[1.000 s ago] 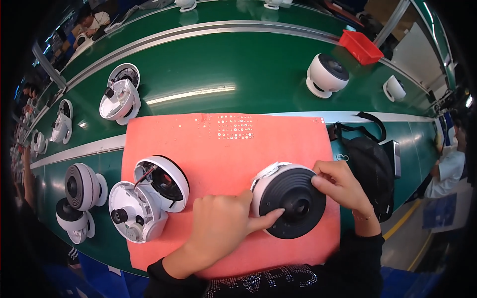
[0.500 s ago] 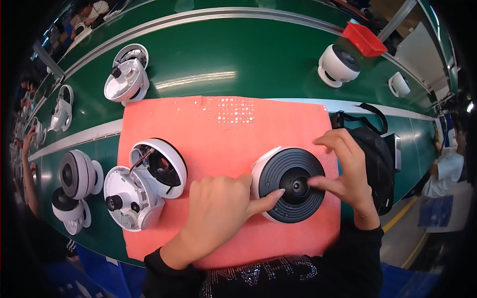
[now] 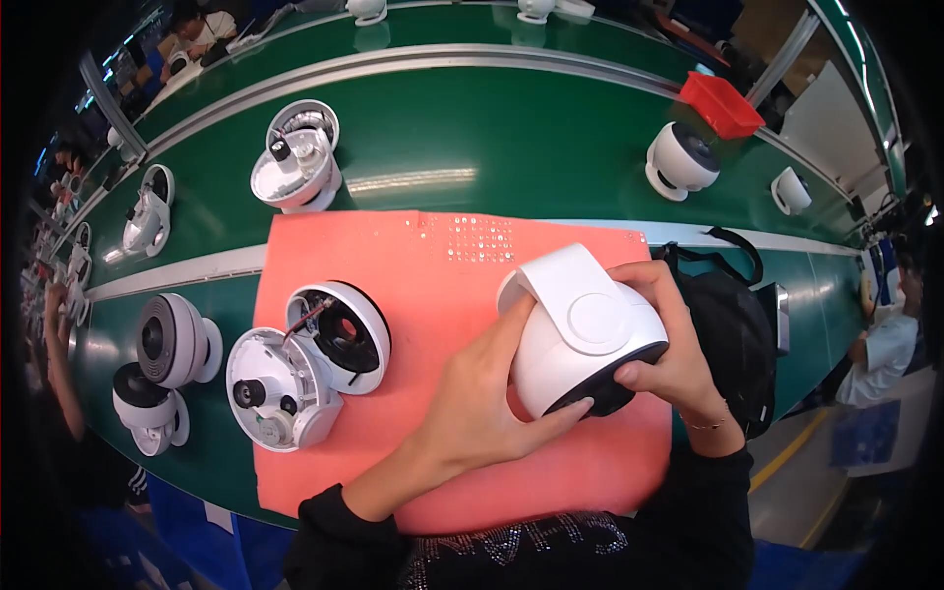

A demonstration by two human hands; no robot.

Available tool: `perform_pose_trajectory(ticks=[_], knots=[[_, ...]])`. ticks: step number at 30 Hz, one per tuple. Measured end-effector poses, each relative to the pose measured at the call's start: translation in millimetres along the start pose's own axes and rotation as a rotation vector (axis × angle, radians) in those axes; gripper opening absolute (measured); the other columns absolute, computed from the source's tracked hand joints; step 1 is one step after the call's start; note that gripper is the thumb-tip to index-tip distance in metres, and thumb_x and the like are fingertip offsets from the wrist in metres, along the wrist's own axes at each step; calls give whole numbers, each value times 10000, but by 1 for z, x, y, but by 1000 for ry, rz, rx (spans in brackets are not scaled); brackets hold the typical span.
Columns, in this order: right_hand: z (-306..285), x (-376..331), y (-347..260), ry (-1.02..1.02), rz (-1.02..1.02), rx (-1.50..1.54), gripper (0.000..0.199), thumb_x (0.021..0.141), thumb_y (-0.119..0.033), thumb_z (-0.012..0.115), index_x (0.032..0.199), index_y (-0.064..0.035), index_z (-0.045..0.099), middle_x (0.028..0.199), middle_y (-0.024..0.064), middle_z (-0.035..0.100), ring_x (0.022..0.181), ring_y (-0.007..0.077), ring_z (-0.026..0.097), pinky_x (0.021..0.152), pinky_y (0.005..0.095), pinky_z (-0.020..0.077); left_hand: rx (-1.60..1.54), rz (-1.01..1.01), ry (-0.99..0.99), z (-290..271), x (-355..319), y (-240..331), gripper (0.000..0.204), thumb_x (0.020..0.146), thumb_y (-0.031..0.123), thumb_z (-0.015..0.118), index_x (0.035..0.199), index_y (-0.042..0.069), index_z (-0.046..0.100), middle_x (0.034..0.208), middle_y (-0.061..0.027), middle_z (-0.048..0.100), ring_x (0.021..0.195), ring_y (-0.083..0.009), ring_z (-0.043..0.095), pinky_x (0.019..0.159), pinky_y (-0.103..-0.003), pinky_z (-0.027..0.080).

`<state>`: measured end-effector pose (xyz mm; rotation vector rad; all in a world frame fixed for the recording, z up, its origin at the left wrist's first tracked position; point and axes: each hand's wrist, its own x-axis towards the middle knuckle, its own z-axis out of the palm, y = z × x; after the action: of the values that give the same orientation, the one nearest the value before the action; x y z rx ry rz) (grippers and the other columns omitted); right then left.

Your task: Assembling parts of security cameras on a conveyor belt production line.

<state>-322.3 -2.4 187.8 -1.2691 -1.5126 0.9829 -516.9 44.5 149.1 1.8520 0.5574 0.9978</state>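
Observation:
Both my hands hold a round white security camera (image 3: 565,369) over the pink foam mat (image 3: 462,497). Its white bracket arm with a round disc faces up, and its dark front is turned down toward me. My left hand (image 3: 482,398) grips the left side, thumb along the lower dark rim. On the right side my right hand (image 3: 674,339) is wrapped round the shell, its thumb on the edge of the dark face. Left of my hands lies an opened camera housing (image 3: 280,388), its two halves apart and joined by a wire, with the lens module showing.
Two finished-looking cameras (image 3: 169,339) stand left of the mat. Beyond it, the green conveyor (image 3: 531,128) carries another opened housing (image 3: 300,162), a white camera (image 3: 680,162) and a red bin (image 3: 721,103). A black bag (image 3: 728,339) lies at the right. Other people sit at both sides.
The camera has been tipped so its dark face, upward before, now points down toward me and its bracket shows. My right hand, apart from it or barely touching before, has closed on it.

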Motion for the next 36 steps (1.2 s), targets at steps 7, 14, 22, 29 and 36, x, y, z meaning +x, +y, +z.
perform_pose_trajectory(ticks=[7, 14, 22, 29, 36], knots=[[2, 28, -7, 111, -227, -175, 654, 592, -336, 776, 1055, -5, 454, 932, 145, 596, 869, 212, 594, 801, 298, 442, -84, 47, 77, -14, 16, 3, 816, 634, 190, 728, 1281, -76, 309, 1098, -206, 546, 982, -271, 580, 799, -354, 498], [13, 47, -17, 141, -537, -92, 970, 625, -144, 750, 1365, -68, 127, 1309, 148, 290, 1222, 257, 336, 993, 365, 331, -872, 63, 371, -4, 65, -10, 653, 825, 398, 536, 1301, 28, 286, 1201, -120, 463, 1117, -230, 459, 959, -349, 356], [35, 78, -16, 357, -647, -306, 918, 562, -155, 760, 1336, -76, 272, 1287, 178, 385, 1135, 325, 456, 872, 381, 461, -1171, 188, 441, -1, 99, -46, 667, 829, 574, 377, 1286, 89, 343, 1258, -107, 434, 1152, -280, 436, 955, -426, 375], [30, 98, 5, 530, -777, -435, 946, 580, -148, 762, 1349, -76, 215, 1312, 160, 349, 1151, 283, 433, 836, 337, 477, -1229, 85, 397, -8, 121, -48, 551, 868, 477, 426, 1287, 128, 346, 1272, -74, 417, 1164, -229, 419, 974, -399, 350], [-31, 141, 57, 329, 84, 1173, 658, 736, -275, 680, 1269, -125, 324, 1227, 105, 391, 1115, 265, 443, 894, 425, 426, -810, -424, 936, -32, 125, -74, 971, 691, 159, 740, 1316, 160, -4, 1371, -125, -84, 1287, -257, 56, 1006, -408, 222]])
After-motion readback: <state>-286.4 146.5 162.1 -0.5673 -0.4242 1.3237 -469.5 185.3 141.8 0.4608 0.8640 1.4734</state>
